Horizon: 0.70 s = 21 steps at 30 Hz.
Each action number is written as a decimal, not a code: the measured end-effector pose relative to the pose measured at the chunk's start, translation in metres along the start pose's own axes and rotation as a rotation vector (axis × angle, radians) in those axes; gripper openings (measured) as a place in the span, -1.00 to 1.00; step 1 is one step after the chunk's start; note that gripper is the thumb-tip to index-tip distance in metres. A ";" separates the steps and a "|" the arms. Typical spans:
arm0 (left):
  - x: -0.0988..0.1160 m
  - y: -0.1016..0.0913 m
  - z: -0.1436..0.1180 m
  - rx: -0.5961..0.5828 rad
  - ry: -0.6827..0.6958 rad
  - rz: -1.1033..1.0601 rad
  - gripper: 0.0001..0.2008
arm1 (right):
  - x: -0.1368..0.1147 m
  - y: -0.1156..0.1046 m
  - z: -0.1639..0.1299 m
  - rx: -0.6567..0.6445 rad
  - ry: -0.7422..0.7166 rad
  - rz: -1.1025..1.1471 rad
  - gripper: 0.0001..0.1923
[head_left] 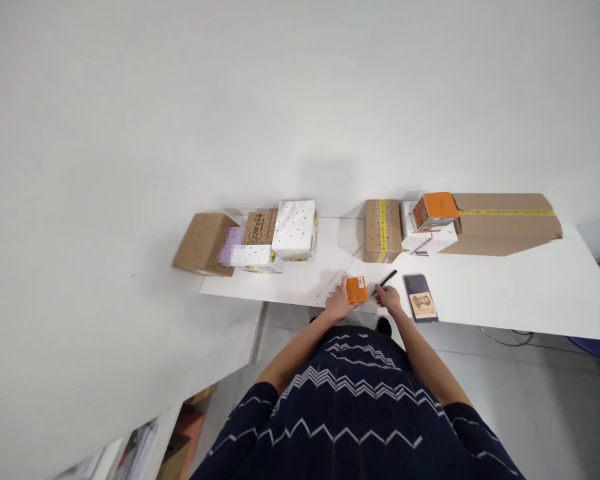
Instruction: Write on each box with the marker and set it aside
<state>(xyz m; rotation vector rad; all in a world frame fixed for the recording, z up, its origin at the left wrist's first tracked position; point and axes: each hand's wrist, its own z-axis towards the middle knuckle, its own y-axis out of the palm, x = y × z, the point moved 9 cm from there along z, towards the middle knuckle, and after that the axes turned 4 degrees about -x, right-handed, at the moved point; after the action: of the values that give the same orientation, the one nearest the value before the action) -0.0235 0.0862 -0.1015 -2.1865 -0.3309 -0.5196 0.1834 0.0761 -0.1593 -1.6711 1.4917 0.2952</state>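
My left hand (339, 303) is wrapped round the left side of a small orange box (357, 289) with a white barcode label, just over the front of the white table (510, 287). In my right hand (389, 298) is a black pen (386, 278), pinched near its lower end and slanting up to the right. The two hands are close together, with a small gap between the box and the pen. Beside my right hand lies a dark phone (414, 285), its lower half covered by a picture of a portrait.
Left of my hands stand a brown carton (197, 243), a smaller brown box (261, 227) and a white dotted box (295, 230). To the right are a yellow-taped carton (373, 230), an orange-topped box (437, 208) and a long carton (505, 233). A white wall (330, 100) rises behind.
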 end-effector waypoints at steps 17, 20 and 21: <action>0.000 0.000 0.000 0.007 0.017 -0.014 -0.05 | 0.029 -0.109 -0.028 0.410 0.125 -0.509 -0.36; -0.001 0.001 0.001 0.006 0.010 -0.015 -0.05 | 0.033 -0.106 -0.031 0.359 0.188 -0.174 -0.39; -0.001 0.002 0.002 0.005 0.006 -0.013 -0.04 | 0.032 -0.103 -0.034 0.323 0.201 -0.084 -0.43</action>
<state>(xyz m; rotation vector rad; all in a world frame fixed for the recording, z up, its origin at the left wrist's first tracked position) -0.0236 0.0864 -0.1040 -2.1787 -0.3424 -0.5321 0.2728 0.0220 -0.1156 -1.5292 1.5169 -0.1576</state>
